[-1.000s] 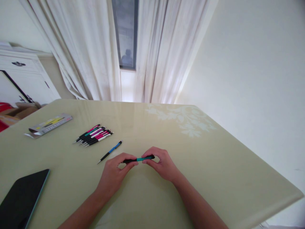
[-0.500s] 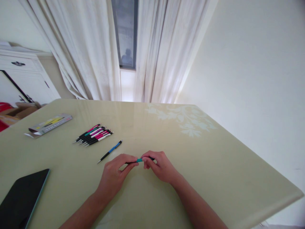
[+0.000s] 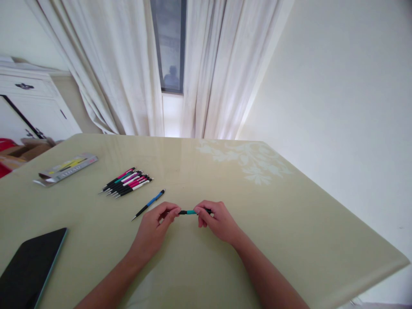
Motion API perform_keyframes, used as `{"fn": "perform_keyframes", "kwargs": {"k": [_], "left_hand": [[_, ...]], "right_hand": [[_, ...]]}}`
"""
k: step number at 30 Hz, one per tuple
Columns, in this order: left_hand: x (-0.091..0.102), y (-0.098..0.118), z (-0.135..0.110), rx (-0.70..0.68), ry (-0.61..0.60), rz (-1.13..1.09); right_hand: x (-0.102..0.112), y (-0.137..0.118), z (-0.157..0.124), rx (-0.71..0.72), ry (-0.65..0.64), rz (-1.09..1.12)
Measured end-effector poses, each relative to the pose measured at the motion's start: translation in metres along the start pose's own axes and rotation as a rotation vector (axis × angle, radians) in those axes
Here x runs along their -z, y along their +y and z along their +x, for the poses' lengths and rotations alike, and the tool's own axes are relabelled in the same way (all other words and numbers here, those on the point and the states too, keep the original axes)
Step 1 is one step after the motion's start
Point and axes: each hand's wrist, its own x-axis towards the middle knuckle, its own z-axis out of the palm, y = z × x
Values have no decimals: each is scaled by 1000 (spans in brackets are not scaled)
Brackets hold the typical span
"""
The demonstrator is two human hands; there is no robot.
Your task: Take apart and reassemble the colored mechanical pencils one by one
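Note:
A teal mechanical pencil (image 3: 191,212) with a black grip is held level above the table between both hands. My left hand (image 3: 155,225) pinches its black grip end with thumb and fingertips. At the other end, my right hand (image 3: 217,219) is closed around the teal barrel and the black clip end. The pencil's tip is hidden by my left fingers. Just beyond my left hand lies a blue mechanical pencil (image 3: 150,203) with a black grip, touching neither hand. Farther left is a row of several mechanical pencils (image 3: 127,182) in pink, white, purple and teal, side by side.
An opened pencil box (image 3: 69,168) lies at the far left of the pale green table (image 3: 289,240). A dark tablet (image 3: 34,266) rests at the near left. Curtains (image 3: 128,64), a white cabinet (image 3: 38,96) and a wall (image 3: 337,107) stand around the table.
My left hand has slid left along the pencil, baring part of its black grip. My right hand has shifted slightly right and up with it. The other things have stayed put.

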Motion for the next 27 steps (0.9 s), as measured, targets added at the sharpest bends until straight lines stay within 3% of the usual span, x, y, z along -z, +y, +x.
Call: {"fn": "perform_keyframes", "kwargs": {"k": [4,9,13,18,21,24,27], "left_hand": [[0,-6,2,-61,32,-66],[-4,-7,2,26,11,-212],[-2,-5,3,90,11,-166],[2,-6,6,-7,11,-145],[1,-6,7,63,38,-195],[0,-6,6,131,-4,-171],[2,-4,6,91,-49,-117]], "right_hand": [[1,4,2,-23,-20,104],[2,3,3,-34,-8,187],[2,3,3,-38,-4,184],[3,5,4,-75,-27,205],[4,6,5,-75,-9,232],[4,6,5,-69,4,253],[5,6,5,-79,-12,275]]}}
